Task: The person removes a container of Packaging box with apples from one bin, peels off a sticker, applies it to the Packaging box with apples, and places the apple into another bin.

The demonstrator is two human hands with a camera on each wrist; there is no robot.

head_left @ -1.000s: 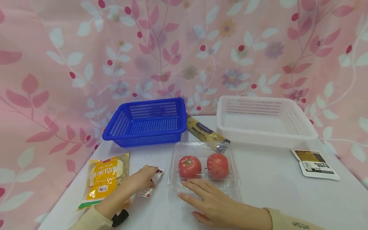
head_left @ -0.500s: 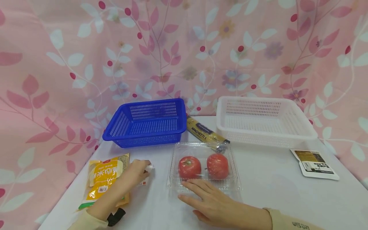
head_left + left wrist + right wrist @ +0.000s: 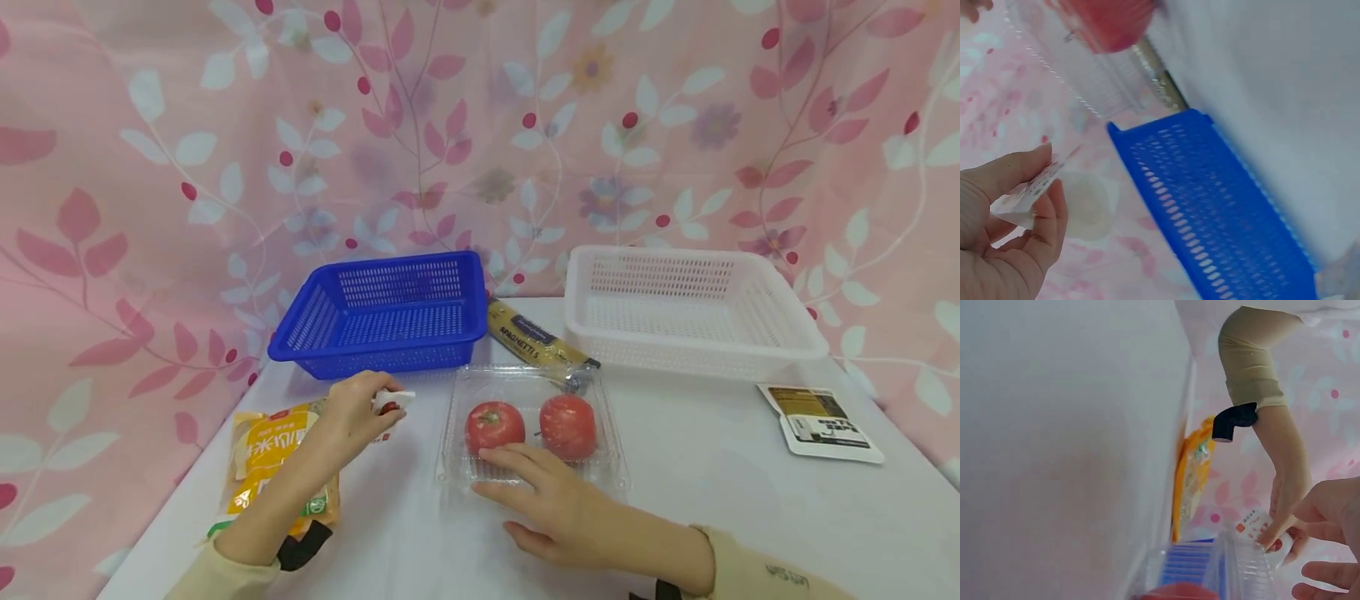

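the left hand [image 3: 352,412] pinched a small white packet [image 3: 392,402], lifted just in front of the blue basket [image 3: 382,312]. the right hand [image 3: 551,504] lay flat, fingers straight, on the clear box [image 3: 532,425]. the carrying step seemed under way; next it likely needed lifting over the basket's rim.

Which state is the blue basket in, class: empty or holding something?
Empty. The head view shows only bare mesh inside the blue basket; the small packet sits pinched in the left hand.
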